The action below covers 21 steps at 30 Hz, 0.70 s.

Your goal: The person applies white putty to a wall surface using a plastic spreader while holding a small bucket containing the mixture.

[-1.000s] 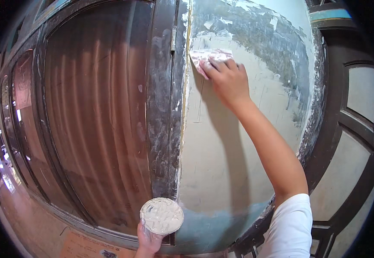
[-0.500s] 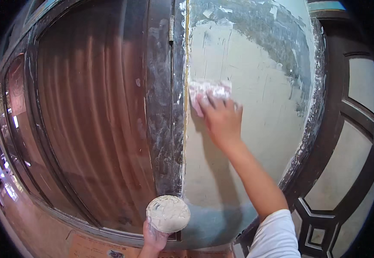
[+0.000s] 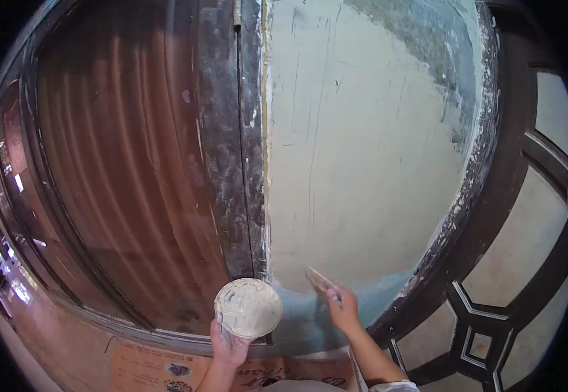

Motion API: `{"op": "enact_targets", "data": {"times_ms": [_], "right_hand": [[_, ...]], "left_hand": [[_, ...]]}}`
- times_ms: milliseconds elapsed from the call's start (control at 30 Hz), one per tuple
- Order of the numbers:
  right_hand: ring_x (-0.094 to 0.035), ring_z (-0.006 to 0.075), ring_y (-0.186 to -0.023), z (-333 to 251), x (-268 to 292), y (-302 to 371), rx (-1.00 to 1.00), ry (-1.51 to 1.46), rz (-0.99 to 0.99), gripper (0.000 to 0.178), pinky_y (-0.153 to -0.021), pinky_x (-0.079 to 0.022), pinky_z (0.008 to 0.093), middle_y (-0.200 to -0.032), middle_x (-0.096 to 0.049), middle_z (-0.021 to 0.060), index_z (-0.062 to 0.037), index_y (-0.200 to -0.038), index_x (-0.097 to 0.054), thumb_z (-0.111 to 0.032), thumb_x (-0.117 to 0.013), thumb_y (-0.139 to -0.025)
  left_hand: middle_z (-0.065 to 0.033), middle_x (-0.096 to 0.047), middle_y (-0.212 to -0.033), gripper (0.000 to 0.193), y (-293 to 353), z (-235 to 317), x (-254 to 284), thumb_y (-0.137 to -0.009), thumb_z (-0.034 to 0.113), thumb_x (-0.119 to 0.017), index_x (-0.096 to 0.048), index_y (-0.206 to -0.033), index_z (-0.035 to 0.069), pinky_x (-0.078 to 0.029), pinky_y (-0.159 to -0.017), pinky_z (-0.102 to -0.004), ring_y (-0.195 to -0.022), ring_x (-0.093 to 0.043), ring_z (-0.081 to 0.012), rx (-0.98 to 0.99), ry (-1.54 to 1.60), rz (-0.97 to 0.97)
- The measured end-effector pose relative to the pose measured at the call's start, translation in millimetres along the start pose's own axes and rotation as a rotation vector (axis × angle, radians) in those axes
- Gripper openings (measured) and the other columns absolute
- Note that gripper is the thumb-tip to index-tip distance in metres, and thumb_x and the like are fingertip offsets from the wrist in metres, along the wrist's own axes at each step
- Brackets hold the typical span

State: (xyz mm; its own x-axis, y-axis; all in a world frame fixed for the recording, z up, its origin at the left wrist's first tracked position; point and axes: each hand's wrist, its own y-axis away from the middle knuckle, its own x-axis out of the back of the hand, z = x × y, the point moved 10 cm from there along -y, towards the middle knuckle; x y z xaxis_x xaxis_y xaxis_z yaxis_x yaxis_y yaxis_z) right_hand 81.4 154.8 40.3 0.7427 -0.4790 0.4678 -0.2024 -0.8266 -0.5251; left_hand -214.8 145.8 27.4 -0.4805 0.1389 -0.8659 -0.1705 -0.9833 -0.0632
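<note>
My left hand (image 3: 230,343) holds a round bowl (image 3: 249,307) from below, its open top turned toward me. Pale putty coats the inside of the bowl. Closed around a flat putty spreader (image 3: 318,279) is my right hand (image 3: 343,308), low on the wall and to the right of the bowl. The spreader is seen nearly edge-on, close to the wall; whether it touches cannot be told. Cream putty (image 3: 362,163) covers most of the wall panel, with thin dark scratch lines in it. A bluish strip of wall (image 3: 382,289) shows below it.
A dark wooden frame (image 3: 222,130) with a hinge borders the panel on the left. Beyond it is a glass pane with a brown curtain (image 3: 121,163) behind. At right stands a dark panelled door (image 3: 525,235). Printed orange cardboard (image 3: 143,366) lies on the floor below.
My right hand has come down the wall with the spreader, from the upper left of the panel to near its lower edge. The view has tilted lower; the bowl stays in my left hand.
</note>
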Motion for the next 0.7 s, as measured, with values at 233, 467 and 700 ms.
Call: {"op": "enact_targets", "data": {"times_ms": [233, 467, 700], "right_hand": [[-0.061, 0.0126, -0.097, -36, 52, -24, -0.248, -0.905, 0.222, 0.014, -0.086, -0.051, 0.0311, -0.105, -0.068, 0.0059, 0.0000, -0.105, -0.068, -0.010, -0.061, -0.098], [-0.068, 0.0295, -0.100, -86, 96, -30, 0.336, -0.311, -0.099, 0.049, -0.086, -0.054, 0.0366, -0.107, -0.072, 0.0126, -0.0069, -0.112, -0.072, 0.012, -0.069, -0.066], [-0.064, 0.0307, -0.102, -107, 143, -31, 0.507, -0.035, -0.128, 0.049, -0.088, -0.052, 0.0394, -0.106, -0.072, 0.0062, -0.0091, -0.106, -0.072, 0.008, -0.073, -0.060]], "left_hand": [[-0.0176, -0.046, -0.151, 0.065, -7, -33, -38, -0.098, 0.044, -0.047, -0.037, -0.151, 0.007, -0.047, -0.105, -0.0579, -0.134, -0.050, -0.0381, 0.104, 0.006, -0.077], [-0.0173, -0.042, -0.154, 0.065, -16, -53, -80, -0.100, 0.041, -0.046, -0.035, -0.152, 0.005, -0.040, -0.113, -0.0553, -0.138, -0.046, -0.0375, 0.105, 0.033, -0.147], [-0.0148, -0.039, -0.157, 0.064, -18, -64, -105, -0.104, 0.044, -0.040, -0.030, -0.154, 0.006, -0.039, -0.114, -0.0510, -0.141, -0.043, -0.0336, 0.007, -0.038, -0.151]]}}
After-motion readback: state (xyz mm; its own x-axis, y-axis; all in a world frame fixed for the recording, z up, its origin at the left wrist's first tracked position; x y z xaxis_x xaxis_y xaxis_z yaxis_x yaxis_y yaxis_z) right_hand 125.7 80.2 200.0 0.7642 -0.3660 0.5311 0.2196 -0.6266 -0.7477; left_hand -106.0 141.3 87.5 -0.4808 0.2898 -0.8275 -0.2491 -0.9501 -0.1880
